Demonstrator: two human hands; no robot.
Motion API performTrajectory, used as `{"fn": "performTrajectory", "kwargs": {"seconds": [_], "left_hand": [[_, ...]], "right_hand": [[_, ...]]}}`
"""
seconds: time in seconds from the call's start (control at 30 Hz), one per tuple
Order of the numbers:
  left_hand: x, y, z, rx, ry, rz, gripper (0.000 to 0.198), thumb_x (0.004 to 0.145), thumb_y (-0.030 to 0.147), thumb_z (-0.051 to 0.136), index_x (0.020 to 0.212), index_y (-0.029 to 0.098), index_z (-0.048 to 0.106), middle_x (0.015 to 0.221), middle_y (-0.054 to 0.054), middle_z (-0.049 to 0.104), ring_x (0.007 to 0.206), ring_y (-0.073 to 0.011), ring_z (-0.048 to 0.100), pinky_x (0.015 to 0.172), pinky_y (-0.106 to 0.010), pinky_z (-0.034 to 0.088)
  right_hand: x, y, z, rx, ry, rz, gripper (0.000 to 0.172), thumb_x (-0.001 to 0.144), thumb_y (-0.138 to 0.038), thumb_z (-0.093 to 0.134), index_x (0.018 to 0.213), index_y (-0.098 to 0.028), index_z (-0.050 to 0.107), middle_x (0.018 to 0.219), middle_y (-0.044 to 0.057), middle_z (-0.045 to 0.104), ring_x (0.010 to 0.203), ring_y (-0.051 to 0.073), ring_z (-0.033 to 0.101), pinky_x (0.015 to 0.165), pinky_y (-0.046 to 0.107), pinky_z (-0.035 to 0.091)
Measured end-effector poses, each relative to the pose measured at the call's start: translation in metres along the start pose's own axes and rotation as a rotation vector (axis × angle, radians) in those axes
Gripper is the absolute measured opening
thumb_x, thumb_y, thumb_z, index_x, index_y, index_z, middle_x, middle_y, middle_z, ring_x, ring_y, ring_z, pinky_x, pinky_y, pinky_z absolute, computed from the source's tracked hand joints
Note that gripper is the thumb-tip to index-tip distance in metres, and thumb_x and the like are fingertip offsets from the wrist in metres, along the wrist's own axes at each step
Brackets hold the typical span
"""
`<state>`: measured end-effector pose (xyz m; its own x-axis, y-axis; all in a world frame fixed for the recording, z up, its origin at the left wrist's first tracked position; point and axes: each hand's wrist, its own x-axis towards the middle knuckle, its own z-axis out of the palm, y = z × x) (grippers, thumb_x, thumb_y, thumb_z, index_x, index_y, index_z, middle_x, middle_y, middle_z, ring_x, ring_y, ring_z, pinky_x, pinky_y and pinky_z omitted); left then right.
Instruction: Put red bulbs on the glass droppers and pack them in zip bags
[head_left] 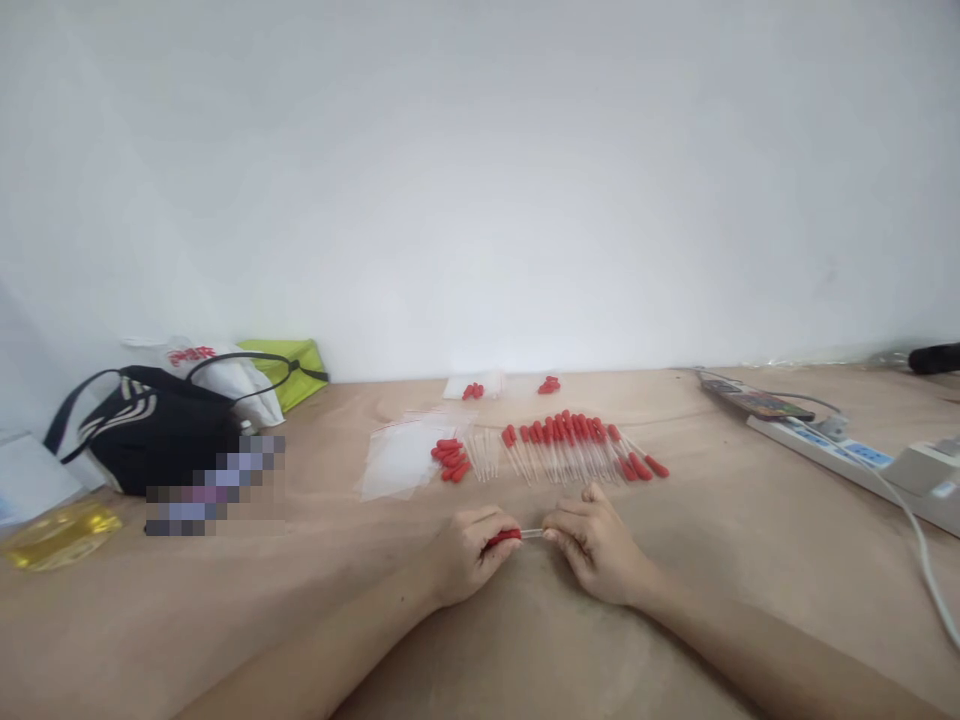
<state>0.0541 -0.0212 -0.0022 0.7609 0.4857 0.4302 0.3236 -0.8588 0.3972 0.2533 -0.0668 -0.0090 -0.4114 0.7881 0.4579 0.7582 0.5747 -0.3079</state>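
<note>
My left hand point(471, 552) is closed on a red rubber bulb point(503, 538) just above the wooden table point(720, 520). My right hand point(596, 545) pinches the clear glass tube point(532, 534) that runs into that bulb, so both hands hold one dropper between them. Just beyond my hands lies a row of several finished droppers with red bulbs point(581, 446). To its left are a few bare glass tubes point(486, 455) and a small heap of loose red bulbs point(451, 459).
Clear plastic bags point(401, 455) lie left of the bulbs, with more bulbs point(548, 385) near the white wall. A black bag point(150, 425), a white bag and a green one stand at the far left. A phone point(761, 403) and a power strip point(840, 450) with cables lie at the right.
</note>
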Motion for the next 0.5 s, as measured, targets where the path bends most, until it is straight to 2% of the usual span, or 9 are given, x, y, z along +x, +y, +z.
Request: {"fn": "performTrajectory", "kwargs": {"seconds": [0.23, 0.4, 0.5], "left_hand": [[0.005, 0.001, -0.003, -0.027, -0.04, 0.027, 0.02, 0.086, 0.023, 0.039, 0.084, 0.015, 0.058, 0.075, -0.006, 0.06, 0.067, -0.0137, 0.054, 0.062, -0.023, 0.043], [0.01, -0.004, -0.002, -0.054, 0.052, -0.014, 0.02, 0.086, 0.023, 0.04, 0.086, 0.016, 0.058, 0.078, -0.006, 0.06, 0.072, -0.0149, 0.055, 0.067, -0.025, 0.044], [0.008, -0.011, -0.003, -0.023, 0.111, -0.027, 0.018, 0.084, 0.023, 0.045, 0.097, 0.018, 0.056, 0.088, -0.006, 0.058, 0.083, -0.0165, 0.054, 0.075, -0.028, 0.043]], "right_hand": [[0.003, -0.004, 0.0, 0.075, -0.037, 0.077, 0.025, 0.084, -0.019, 0.035, 0.068, -0.019, 0.055, 0.063, 0.0, 0.057, 0.058, 0.011, 0.046, 0.064, 0.027, 0.023], [0.007, -0.011, -0.013, -0.012, -0.013, 0.062, 0.019, 0.081, -0.021, 0.041, 0.075, -0.022, 0.059, 0.067, 0.001, 0.061, 0.066, 0.015, 0.049, 0.063, 0.029, 0.024], [0.007, -0.014, -0.018, -0.063, -0.049, 0.049, 0.014, 0.074, -0.018, 0.048, 0.066, -0.022, 0.059, 0.064, 0.0, 0.061, 0.066, 0.016, 0.049, 0.064, 0.03, 0.026]]}}
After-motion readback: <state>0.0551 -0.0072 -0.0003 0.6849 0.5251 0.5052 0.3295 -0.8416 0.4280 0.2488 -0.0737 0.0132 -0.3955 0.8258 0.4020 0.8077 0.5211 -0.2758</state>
